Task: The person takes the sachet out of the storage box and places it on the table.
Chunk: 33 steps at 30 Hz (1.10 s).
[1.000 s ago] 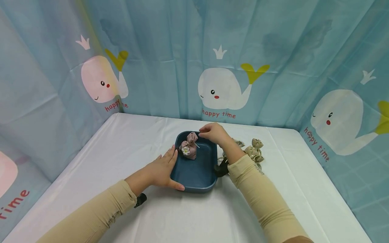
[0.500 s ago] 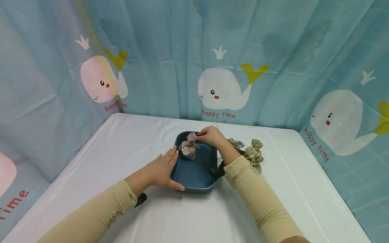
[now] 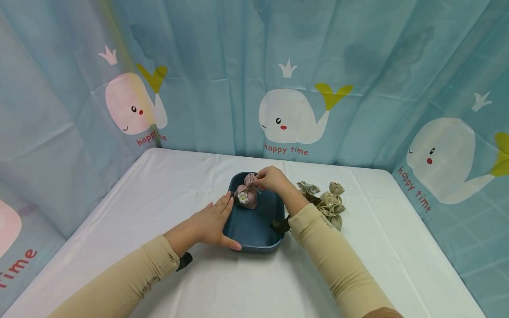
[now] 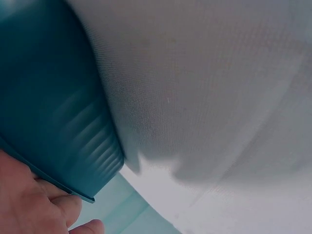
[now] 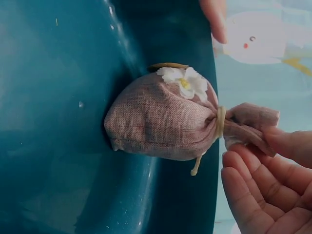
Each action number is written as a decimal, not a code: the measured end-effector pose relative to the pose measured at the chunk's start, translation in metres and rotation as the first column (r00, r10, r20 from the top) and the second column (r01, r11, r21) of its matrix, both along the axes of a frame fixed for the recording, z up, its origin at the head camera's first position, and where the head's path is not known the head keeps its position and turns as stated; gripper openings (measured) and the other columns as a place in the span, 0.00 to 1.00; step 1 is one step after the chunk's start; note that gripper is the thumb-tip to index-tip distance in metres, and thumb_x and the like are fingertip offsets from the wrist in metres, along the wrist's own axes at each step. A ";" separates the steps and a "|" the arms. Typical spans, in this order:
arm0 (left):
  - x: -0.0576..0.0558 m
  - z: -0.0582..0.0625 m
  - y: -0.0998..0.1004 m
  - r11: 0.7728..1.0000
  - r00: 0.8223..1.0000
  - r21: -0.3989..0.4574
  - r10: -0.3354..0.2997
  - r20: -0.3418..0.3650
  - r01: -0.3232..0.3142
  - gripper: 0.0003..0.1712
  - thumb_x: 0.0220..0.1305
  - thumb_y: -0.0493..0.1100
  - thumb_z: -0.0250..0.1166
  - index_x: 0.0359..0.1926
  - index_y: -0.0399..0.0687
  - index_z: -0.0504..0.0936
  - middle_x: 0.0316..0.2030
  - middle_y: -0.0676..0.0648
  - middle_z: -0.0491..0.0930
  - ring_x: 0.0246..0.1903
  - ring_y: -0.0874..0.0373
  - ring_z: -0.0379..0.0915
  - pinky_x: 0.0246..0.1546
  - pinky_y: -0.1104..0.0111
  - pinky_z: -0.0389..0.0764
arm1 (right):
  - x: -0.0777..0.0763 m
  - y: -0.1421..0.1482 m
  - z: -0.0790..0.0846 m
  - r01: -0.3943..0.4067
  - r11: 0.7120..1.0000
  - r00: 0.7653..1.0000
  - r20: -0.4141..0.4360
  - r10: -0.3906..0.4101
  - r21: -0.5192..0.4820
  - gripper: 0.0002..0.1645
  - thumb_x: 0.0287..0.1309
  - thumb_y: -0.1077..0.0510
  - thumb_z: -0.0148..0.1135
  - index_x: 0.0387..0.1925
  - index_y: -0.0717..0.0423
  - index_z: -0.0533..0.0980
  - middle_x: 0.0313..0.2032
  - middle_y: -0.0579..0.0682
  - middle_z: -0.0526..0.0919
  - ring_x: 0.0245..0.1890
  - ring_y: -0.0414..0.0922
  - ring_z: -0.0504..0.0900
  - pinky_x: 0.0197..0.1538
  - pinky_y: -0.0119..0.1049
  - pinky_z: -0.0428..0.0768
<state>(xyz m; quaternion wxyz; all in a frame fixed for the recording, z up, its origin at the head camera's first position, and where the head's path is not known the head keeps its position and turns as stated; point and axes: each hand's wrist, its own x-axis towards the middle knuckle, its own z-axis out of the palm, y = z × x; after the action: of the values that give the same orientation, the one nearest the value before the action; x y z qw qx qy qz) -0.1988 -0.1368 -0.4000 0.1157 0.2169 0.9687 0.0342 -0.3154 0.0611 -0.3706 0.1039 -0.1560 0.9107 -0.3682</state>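
Observation:
A pink cloth sachet [image 5: 156, 119] with a white flower and a cord tied round its neck rests in the far left part of a blue tray [image 3: 254, 229]. My right hand [image 3: 273, 180] pinches the gathered top of the sachet between thumb and fingers, plain in the right wrist view. With straight fingers, my left hand [image 3: 212, 221] rests along the tray's left rim, its thumb at the near left corner. In the left wrist view, fingertips [image 4: 68, 207] touch the rim of the tray from outside.
Right of the tray, several greenish cloth sachets [image 3: 333, 201] lie in a cluster on the white tablecloth [image 3: 159, 198], partly behind my right forearm. A blue curtain [image 3: 222, 110] with whale prints surrounds the table's back and sides.
My right hand has moved left and slightly nearer from the tray's far rim, and now pinches the sachet's top. The left hand and the tray stay in place.

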 end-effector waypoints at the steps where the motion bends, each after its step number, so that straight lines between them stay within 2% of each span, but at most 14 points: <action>1: 0.000 0.000 0.000 1.000 1.000 -0.005 -0.001 0.001 0.001 0.79 0.27 0.87 0.51 0.71 0.39 0.39 0.71 0.42 0.30 0.69 0.51 0.28 0.65 0.51 0.47 | 0.001 -0.001 0.000 0.001 1.000 1.000 0.006 -0.001 -0.009 0.09 0.57 0.58 0.61 0.31 0.61 0.82 0.29 0.56 0.83 0.28 0.44 0.81 0.34 0.33 0.79; 8: 0.001 0.000 0.000 1.000 1.000 0.002 -0.001 0.003 0.001 0.78 0.29 0.86 0.54 0.71 0.38 0.39 0.71 0.42 0.31 0.70 0.51 0.29 0.65 0.51 0.47 | 0.003 -0.002 0.001 -0.013 0.998 0.998 0.058 0.016 -0.054 0.09 0.59 0.61 0.58 0.29 0.62 0.81 0.28 0.55 0.83 0.31 0.47 0.83 0.39 0.39 0.80; 12: 0.002 0.001 0.000 1.000 1.000 0.010 0.004 0.006 -0.004 0.78 0.29 0.85 0.55 0.71 0.38 0.40 0.71 0.42 0.32 0.70 0.50 0.30 0.64 0.50 0.47 | 0.002 -0.001 0.000 -0.042 0.998 0.999 0.015 0.043 -0.047 0.10 0.59 0.60 0.58 0.25 0.58 0.80 0.25 0.52 0.82 0.27 0.44 0.81 0.33 0.35 0.80; 17: 0.002 0.001 0.001 1.000 1.000 -0.002 0.007 0.001 -0.007 0.78 0.29 0.85 0.54 0.71 0.39 0.40 0.71 0.42 0.31 0.70 0.50 0.30 0.64 0.49 0.47 | 0.002 -0.001 0.003 -0.039 0.999 0.999 -0.032 0.039 -0.002 0.12 0.60 0.55 0.58 0.26 0.56 0.81 0.26 0.49 0.83 0.28 0.42 0.81 0.34 0.34 0.78; 23: 0.002 0.002 0.001 1.000 1.000 -0.007 0.008 -0.005 -0.008 0.78 0.28 0.86 0.53 0.71 0.39 0.40 0.71 0.42 0.31 0.70 0.50 0.29 0.65 0.50 0.46 | 0.009 0.002 0.016 -0.029 0.999 0.999 -0.047 0.027 -0.037 0.11 0.60 0.55 0.58 0.29 0.58 0.81 0.27 0.50 0.83 0.28 0.42 0.82 0.33 0.33 0.79; 33: 0.002 0.002 0.001 1.000 0.999 -0.024 -0.010 -0.036 0.009 0.78 0.29 0.87 0.51 0.71 0.38 0.41 0.71 0.41 0.33 0.69 0.47 0.28 0.64 0.48 0.44 | 0.015 0.022 0.041 0.008 0.989 0.999 -0.039 -0.013 -0.148 0.12 0.60 0.53 0.58 0.32 0.57 0.81 0.32 0.51 0.82 0.32 0.44 0.82 0.39 0.36 0.80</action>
<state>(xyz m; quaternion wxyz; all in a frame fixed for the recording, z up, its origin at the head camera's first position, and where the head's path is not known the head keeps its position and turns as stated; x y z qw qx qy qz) -0.1969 -0.1356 -0.3977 0.1011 0.2209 0.9699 0.0182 -0.3001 0.0831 -0.3295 0.0721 -0.1658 0.8837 -0.4318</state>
